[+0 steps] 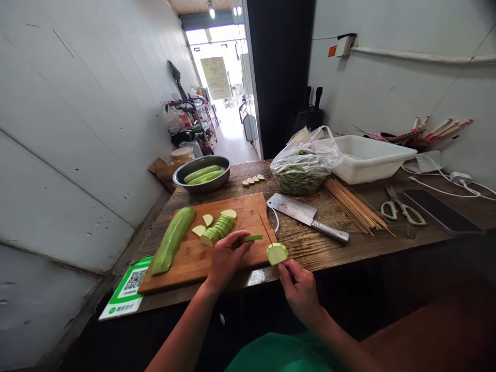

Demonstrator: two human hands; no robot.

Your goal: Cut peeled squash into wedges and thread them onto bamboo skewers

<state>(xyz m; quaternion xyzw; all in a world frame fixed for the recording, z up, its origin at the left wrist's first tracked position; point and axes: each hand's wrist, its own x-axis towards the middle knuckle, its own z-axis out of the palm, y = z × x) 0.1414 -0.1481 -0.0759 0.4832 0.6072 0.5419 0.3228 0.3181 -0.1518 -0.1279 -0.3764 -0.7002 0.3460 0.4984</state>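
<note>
My left hand (228, 258) pinches a single zucchini slice (254, 237) over the right part of the wooden cutting board (248, 212). In my right hand (301, 289) is a thin bamboo skewer (265, 227) with half-round zucchini slices (278, 254) threaded on it, its bare tip pointing up and away. The held slice is apart from the skewer. A row of cut zucchini slices (219, 231) leans together on the board, with a few loose half-round pieces (208, 220) beside it. A long zucchini half (174, 240) lies at the board's left.
A cleaver (294, 209) lies right of the board, near loose bamboo skewers (356, 204), scissors (405, 209) and a phone (442, 211). Behind stand a metal bowl (227, 175) of zucchini, a bag of greens (304, 168) and a white tub (372, 168). A QR-code sign (124, 305) sits front left.
</note>
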